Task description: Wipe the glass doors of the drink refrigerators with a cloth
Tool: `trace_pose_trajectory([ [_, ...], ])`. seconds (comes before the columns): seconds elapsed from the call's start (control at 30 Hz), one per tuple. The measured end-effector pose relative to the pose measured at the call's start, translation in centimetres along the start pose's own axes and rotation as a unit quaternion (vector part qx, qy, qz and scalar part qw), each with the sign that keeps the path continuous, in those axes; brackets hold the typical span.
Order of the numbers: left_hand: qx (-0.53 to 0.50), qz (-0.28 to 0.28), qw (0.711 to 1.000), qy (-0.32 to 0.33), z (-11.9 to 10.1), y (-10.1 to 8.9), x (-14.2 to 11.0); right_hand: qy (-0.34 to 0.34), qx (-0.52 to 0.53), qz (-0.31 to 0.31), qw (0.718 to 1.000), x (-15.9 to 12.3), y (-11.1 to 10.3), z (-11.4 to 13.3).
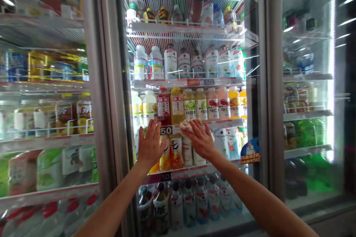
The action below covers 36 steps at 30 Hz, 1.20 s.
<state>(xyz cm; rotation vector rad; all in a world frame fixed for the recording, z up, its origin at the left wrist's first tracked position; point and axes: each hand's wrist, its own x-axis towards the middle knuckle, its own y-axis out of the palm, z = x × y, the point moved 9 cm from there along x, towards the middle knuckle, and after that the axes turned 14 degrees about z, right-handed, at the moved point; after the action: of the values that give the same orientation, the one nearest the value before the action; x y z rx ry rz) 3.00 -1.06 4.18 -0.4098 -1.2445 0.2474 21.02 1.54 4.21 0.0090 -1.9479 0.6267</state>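
The pale, crumpled cloth (pixel 185 126) is bunched under your right hand (pixel 201 139), at the glass door (pixel 252 96) in front of the drink bottles (pixel 177 106). Your right grip is closed on it, fingers angled up and leftward, forearm rising from the lower right. Your left hand (pixel 150 144) is open and empty, palm toward the glass, fingers upward and slightly parted. The left metal frame (pixel 111 81) stands near that hand; more open pane lies between your right hand and the right metal frame (pixel 274 81), with a round sticker (pixel 250 151) low beside that frame.
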Motion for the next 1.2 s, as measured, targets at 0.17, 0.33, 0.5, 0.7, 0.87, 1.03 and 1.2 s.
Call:
trace_pose_trajectory([
  [0.17, -0.011, -0.012, 1.0, 0.007, -1.7, 0.3, 1.3, 0.21, 0.0, -0.116, 0.971, -3.2, -2.3, -7.4],
  [0.33, -0.019, -0.017, 1.0, 0.012, -3.1, 0.7, 2.4, 0.051, -0.03, -0.023, 0.998, -3.8, -0.9, -6.4],
  [0.5, -0.027, -0.027, 0.999, 0.033, -4.9, 0.8, 3.4, 0.267, -0.023, -0.14, 0.953, -5.9, -3.1, -12.2],
  [0.7, -0.026, -0.045, 0.998, 0.043, -5.4, 0.7, 3.7, 0.178, -0.038, -0.069, 0.981, -5.5, -3.0, -15.4],
  [0.87, -0.033, -0.051, 0.997, 0.043, -4.9, 0.3, 4.6, 0.358, -0.001, -0.209, 0.91, -5.1, -5.4, -18.6],
  [1.03, -0.023, -0.055, 0.998, 0.009, -2.3, -1.0, 6.4, 0.029, -0.051, -0.04, 0.997, 0.9, -3.3, -9.2],
  [1.2, -0.013, -0.047, 0.999, -0.017, 0.9, -2.1, 6.4, 0.296, 0.003, -0.184, 0.937, -0.4, -5.9, -15.1],
])
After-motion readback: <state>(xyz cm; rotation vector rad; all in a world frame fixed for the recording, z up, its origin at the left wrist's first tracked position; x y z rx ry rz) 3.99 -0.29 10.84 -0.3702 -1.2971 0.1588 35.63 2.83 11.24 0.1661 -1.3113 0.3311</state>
